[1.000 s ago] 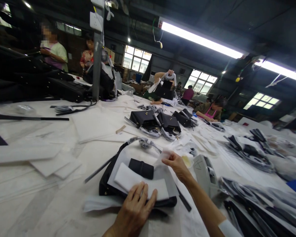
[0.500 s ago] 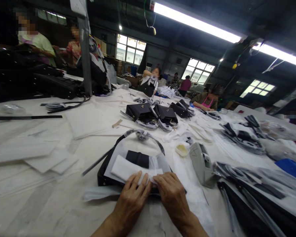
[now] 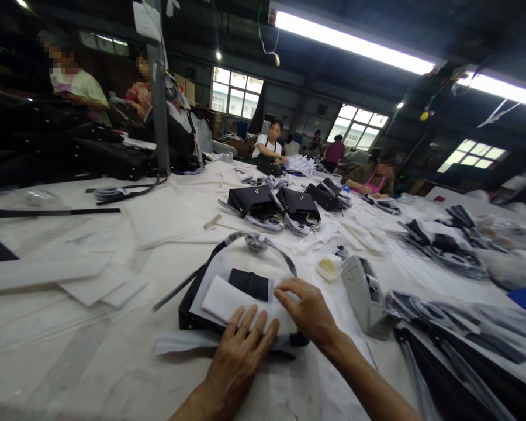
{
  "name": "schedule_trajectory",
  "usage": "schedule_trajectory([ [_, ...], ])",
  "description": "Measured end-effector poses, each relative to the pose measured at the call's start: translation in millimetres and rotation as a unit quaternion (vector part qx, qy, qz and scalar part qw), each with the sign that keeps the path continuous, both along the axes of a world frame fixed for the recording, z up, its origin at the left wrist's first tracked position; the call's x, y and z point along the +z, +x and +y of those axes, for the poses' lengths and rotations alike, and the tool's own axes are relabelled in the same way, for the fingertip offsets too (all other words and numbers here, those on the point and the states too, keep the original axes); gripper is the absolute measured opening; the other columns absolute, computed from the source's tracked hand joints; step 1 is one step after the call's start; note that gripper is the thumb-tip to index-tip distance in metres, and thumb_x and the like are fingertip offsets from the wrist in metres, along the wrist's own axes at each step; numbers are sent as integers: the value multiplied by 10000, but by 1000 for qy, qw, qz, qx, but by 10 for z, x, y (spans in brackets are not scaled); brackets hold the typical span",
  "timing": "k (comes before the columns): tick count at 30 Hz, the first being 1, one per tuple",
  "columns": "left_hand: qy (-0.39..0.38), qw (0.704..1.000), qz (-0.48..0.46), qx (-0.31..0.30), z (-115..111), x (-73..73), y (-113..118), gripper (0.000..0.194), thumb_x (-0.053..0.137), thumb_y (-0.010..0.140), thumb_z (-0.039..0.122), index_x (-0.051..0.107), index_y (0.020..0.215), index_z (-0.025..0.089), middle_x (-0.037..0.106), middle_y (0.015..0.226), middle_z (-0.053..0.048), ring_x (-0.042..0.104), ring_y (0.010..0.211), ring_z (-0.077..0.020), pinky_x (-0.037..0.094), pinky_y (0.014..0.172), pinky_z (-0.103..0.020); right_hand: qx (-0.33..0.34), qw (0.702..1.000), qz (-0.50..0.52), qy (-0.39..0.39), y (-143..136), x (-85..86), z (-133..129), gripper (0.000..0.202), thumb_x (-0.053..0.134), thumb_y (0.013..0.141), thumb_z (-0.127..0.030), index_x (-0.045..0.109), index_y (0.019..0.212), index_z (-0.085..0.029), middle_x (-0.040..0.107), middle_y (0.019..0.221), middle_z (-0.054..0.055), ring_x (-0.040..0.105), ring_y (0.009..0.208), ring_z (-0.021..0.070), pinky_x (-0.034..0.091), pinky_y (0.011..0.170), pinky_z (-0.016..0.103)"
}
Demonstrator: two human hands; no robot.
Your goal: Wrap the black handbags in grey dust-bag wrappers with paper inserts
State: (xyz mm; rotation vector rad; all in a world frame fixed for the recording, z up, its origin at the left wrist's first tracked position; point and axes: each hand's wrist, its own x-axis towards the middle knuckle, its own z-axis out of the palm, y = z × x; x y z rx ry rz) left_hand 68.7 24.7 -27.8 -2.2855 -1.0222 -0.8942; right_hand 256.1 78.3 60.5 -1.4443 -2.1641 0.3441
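A black handbag (image 3: 191, 310) lies on the white-covered table, its strap (image 3: 219, 248) arching behind it. White wrapping sheet covers its upper face, with a black band (image 3: 249, 284) showing through the middle. My left hand (image 3: 245, 345) lies flat, fingers spread, on a folded white foam pad (image 3: 228, 301) on the bag. At the bag's right side my right hand (image 3: 304, 307) is raised a little, thumb and forefinger pinched at the edge of the wrapping. What they hold is too small to make out.
A grey tape dispenser (image 3: 363, 295) and a small yellowish dish (image 3: 328, 269) stand to the right. Black bags (image 3: 252, 200) lie farther back. Foam sheets (image 3: 87, 280) are at left, wrapped straps and bags at right. A metal post (image 3: 160, 111) rises at back left; several people work beyond.
My right hand has lifted and shifted from the bag's front edge back toward its right side. My left hand stays on the foam pad with its fingers more spread. The view has shifted slightly.
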Motion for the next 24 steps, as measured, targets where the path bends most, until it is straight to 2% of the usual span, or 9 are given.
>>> schedule_trajectory([
  [1, -2, 1000, -6, 7, 3, -18, 14, 395, 329, 1062, 233, 556, 1383, 267, 636, 1293, -43, 552, 1242, -229, 260, 1167, -464, 5, 998, -36, -42, -65, 17, 174, 224, 553, 960, -281, 747, 1053, -216, 753, 1093, 55, 677, 1023, 208, 470, 945, 296],
  [3, -4, 1000, -23, 12, 9, -58, 42, 396, 323, 1065, 261, 554, 1386, 276, 642, 1281, -41, 556, 1237, -221, 253, 1175, -457, 16, 993, -79, -89, -182, -1, 473, 236, 593, 929, -261, 749, 1102, -224, 750, 1139, 46, 673, 1064, 205, 462, 934, 266],
  [5, -2, 999, -51, 13, 18, -100, 68, 405, 303, 1068, 276, 569, 1372, 289, 656, 1262, -24, 553, 1239, -210, 231, 1188, -440, 17, 987, -111, -112, -236, -66, 657, 186, 619, 912, -272, 784, 990, -236, 779, 1033, 40, 699, 980, 205, 472, 846, 249],
  [7, 2, 998, -68, 17, 24, -140, 92, 401, 311, 1064, 283, 577, 1365, 299, 667, 1246, -18, 546, 1249, -209, 230, 1187, -432, 10, 982, -145, -124, -205, -131, 722, 199, 607, 924, -288, 795, 872, -246, 789, 931, 39, 710, 894, 205, 460, 778, 252],
  [13, -4, 998, -66, 19, 24, -155, 92, 392, 344, 1055, 305, 560, 1382, 311, 662, 1254, -26, 534, 1262, -228, 247, 1175, -457, 11, 967, -225, -119, 38, -120, 641, 180, 617, 920, -288, 791, 873, -286, 789, 952, 36, 696, 945, 221, 407, 849, 284],
  [17, -16, 1000, -13, 3, 18, -73, 20, 385, 353, 1055, 287, 558, 1379, 323, 565, 1422, -2, 512, 1281, -223, 242, 1172, -441, 33, 961, -251, -114, 100, -79, 604, 191, 590, 938, -302, 780, 929, -309, 784, 976, 16, 683, 987, 208, 400, 890, 292],
  [19, -17, 1000, 15, -6, 17, -46, -12, 388, 362, 1053, 266, 543, 1390, 328, 517, 1477, 1, 505, 1287, -211, 256, 1160, -429, 38, 958, -263, -109, 105, -62, 578, 161, 616, 920, -308, 776, 934, -308, 780, 966, 15, 674, 1004, 224, 382, 955, 336],
  [22, -25, 999, 20, -28, 16, -38, -28, 397, 359, 1053, 252, 525, 1407, 322, 549, 1446, 0, 503, 1290, -201, 271, 1153, -419, 27, 956, -279, -82, 63, -20, 515, 111, 690, 854, -265, 776, 924, -261, 769, 989, 60, 640, 1070, 278, 277, 1087, 453],
  [24, -38, 999, 9, -32, 13, -44, -19, 398, 359, 1056, 271, 511, 1420, 324, 579, 1412, 1, 504, 1290, -197, 271, 1155, -415, 25, 958, -281, -60, 15, 27, 444, 94, 693, 840, -214, 777, 881, -226, 761, 990, 88, 627, 1082, 286, 210, 1134, 476],
])
